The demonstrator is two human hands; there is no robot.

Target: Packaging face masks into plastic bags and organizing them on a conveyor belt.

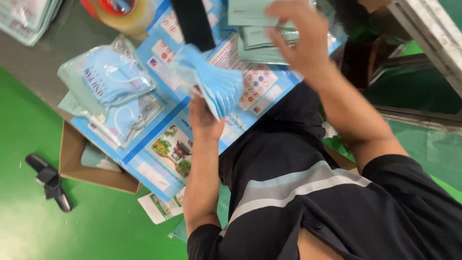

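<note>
Blue face masks [211, 82] fanned, pinched in left hand [204, 118] | right hand [296, 36] above, fingers spread over green pouches [262, 36], grip unclear | bagged masks [108, 79] lie left: some packed, this stack unbagged

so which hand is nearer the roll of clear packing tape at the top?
Left. The left hand, gripping the fanned stack of blue face masks, sits below and right of the tape roll. The right hand is farther right, over pale green packets.
</note>
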